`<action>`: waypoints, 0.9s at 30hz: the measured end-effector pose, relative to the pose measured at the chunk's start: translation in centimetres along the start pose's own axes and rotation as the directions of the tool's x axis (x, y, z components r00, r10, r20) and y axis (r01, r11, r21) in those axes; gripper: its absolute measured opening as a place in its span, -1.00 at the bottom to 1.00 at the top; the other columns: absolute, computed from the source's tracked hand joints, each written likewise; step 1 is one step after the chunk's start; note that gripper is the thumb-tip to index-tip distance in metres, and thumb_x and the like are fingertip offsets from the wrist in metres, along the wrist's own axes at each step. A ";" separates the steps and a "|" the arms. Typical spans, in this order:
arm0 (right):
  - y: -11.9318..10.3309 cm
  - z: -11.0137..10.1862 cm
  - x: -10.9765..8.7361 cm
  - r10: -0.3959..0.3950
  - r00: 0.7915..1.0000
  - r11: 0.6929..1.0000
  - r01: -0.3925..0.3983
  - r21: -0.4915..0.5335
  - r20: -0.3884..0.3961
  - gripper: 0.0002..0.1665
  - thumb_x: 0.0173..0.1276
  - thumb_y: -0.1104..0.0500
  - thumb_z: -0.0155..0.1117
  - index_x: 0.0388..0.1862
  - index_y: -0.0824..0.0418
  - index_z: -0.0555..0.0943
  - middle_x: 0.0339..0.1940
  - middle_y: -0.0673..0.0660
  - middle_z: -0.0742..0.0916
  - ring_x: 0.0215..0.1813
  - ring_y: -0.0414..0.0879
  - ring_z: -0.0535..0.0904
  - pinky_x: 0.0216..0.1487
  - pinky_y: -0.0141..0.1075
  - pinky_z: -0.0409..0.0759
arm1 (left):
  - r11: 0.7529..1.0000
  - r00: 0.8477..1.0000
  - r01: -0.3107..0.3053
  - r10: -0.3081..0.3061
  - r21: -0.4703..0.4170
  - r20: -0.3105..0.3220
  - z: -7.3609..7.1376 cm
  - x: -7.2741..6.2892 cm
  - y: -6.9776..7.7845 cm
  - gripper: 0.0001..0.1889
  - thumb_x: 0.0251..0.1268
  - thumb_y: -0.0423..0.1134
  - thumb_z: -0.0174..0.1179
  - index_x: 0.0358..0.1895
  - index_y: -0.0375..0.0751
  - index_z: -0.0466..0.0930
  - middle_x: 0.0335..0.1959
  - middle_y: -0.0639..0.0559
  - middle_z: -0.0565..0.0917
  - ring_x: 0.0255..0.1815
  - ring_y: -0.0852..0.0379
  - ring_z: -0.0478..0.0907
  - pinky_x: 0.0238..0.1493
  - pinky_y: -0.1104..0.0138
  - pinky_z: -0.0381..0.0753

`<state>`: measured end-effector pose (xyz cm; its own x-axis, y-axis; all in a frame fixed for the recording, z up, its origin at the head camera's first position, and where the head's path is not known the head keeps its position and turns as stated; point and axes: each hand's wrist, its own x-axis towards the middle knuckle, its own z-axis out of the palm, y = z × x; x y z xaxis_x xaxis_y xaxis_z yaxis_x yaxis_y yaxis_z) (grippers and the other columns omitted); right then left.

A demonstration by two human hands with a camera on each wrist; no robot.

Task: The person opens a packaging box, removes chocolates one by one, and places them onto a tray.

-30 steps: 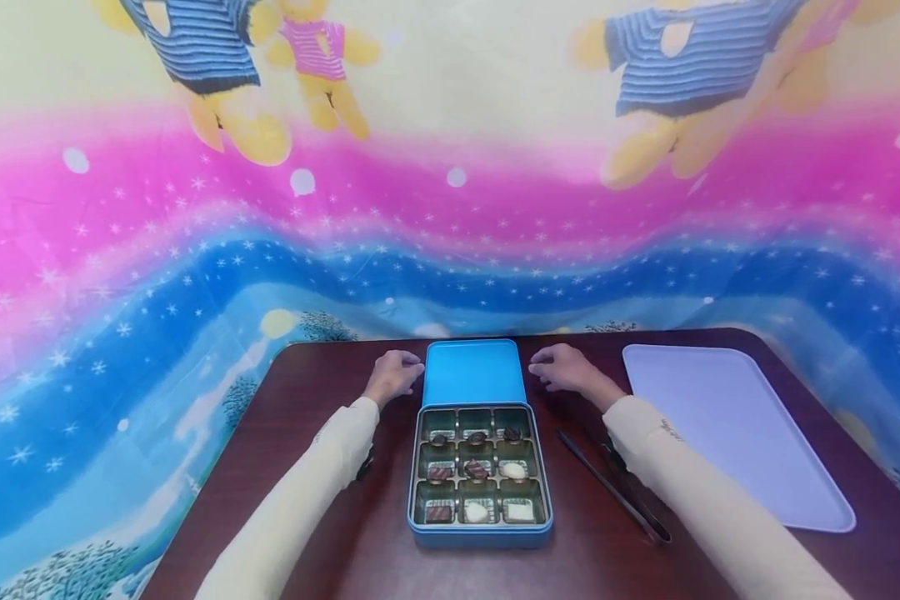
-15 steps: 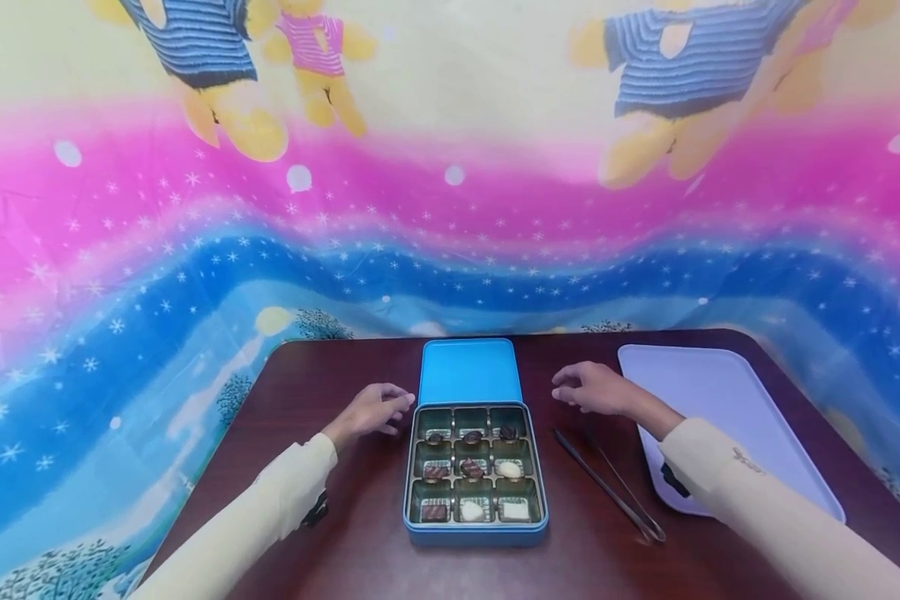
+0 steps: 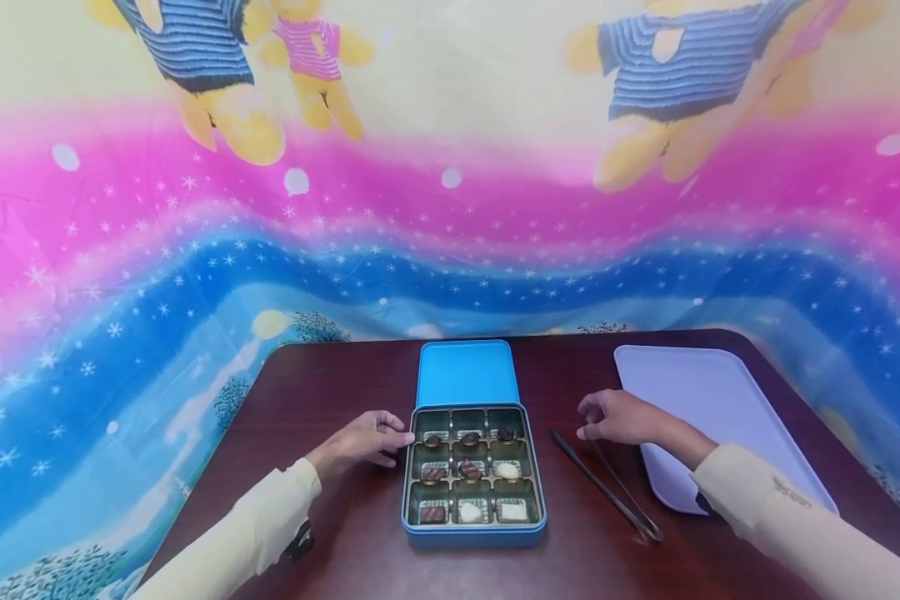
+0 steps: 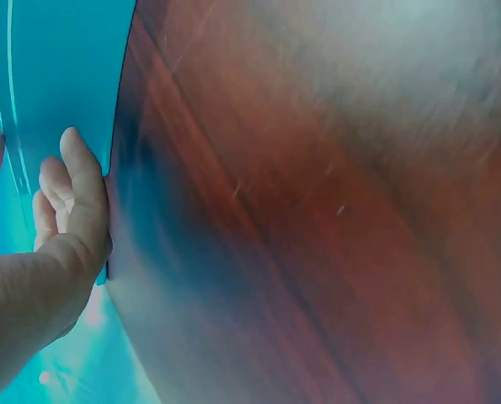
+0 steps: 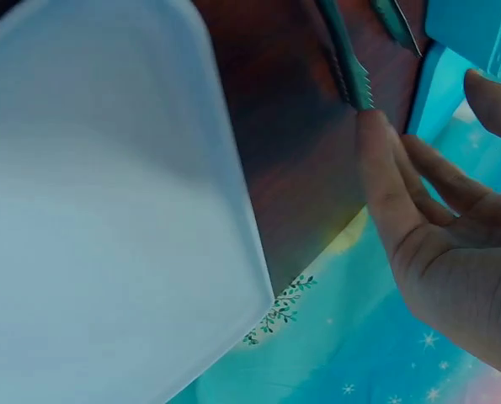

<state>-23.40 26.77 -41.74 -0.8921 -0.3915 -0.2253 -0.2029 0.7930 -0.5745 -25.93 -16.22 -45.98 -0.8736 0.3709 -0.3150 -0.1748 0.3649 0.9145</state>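
A blue tin (image 3: 474, 539) stands mid-table, its lid (image 3: 468, 375) lying beyond it. Inside, gold compartments hold dark chocolates (image 3: 433, 474) and white chocolates (image 3: 507, 471), one in each. My left hand (image 3: 360, 440) is beside the tin's left side, fingers loosely bent, fingertips right at the rim; in the left wrist view the fingers overlap the blue wall (image 4: 65, 76). To the right, metal tongs (image 3: 603, 482) lie on the table. My right hand (image 3: 617, 418) hovers over one tong arm, fingers loosely bent; the right wrist view shows a serrated tong tip (image 5: 351, 71) by a fingertip.
A pale lilac tray (image 3: 690, 383) lies at the right, partly behind my right hand and forearm. The dark wooden table (image 3: 307, 375) has rounded far corners. Behind it hangs a printed cloth (image 3: 450, 233) with bears and snowflakes.
Both hands have come nearer from beside the lid: the left down to the tin's side, the right back and rightward over the tongs. The tin, lid and tray stay put.
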 end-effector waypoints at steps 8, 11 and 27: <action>0.2 1.2 -1.4 0.041 0.999 0.995 -0.043 -0.095 -0.022 -0.38 0.19 0.09 0.48 0.07 0.49 0.53 -0.27 0.19 0.68 -0.27 -0.04 0.57 -0.25 -0.11 0.59 | 0.996 0.997 0.031 -0.025 -0.088 0.068 0.6 -0.9 -0.8 -0.56 0.27 -0.23 0.36 0.01 -0.43 0.37 -0.23 -0.09 0.69 -0.25 0.08 0.63 -0.17 0.13 0.72; 0.1 1.6 -1.8 0.038 0.999 0.995 -0.040 -0.093 -0.017 -0.47 0.15 0.10 0.51 -0.05 0.43 0.56 -0.46 0.09 0.59 -0.44 -0.10 0.47 -0.42 -0.23 0.45 | 0.993 0.996 0.046 -0.037 -0.108 0.086 0.9 -1.2 -0.9 -0.60 0.28 -0.22 0.36 -0.02 -0.40 0.40 -0.25 -0.09 0.66 -0.27 0.09 0.59 -0.18 0.16 0.73; 0.0 3.9 -3.2 0.147 0.987 0.980 -0.154 -0.123 -0.063 -0.45 0.00 0.00 0.62 -0.41 0.24 0.41 -0.54 0.07 0.49 -0.50 -0.10 0.41 -0.46 -0.27 0.41 | 0.968 0.989 0.066 -0.032 -0.242 0.144 1.6 -1.6 -1.5 -0.76 0.35 -0.30 0.25 -0.08 -0.35 0.44 -0.27 -0.04 0.66 -0.23 0.11 0.63 -0.10 0.17 0.70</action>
<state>-18.96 26.19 -44.10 -0.9359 -0.2406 -0.2574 -0.1112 0.8949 -0.4321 -23.51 -16.02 -47.22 -0.7932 0.4781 -0.3772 -0.3372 0.1711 0.9258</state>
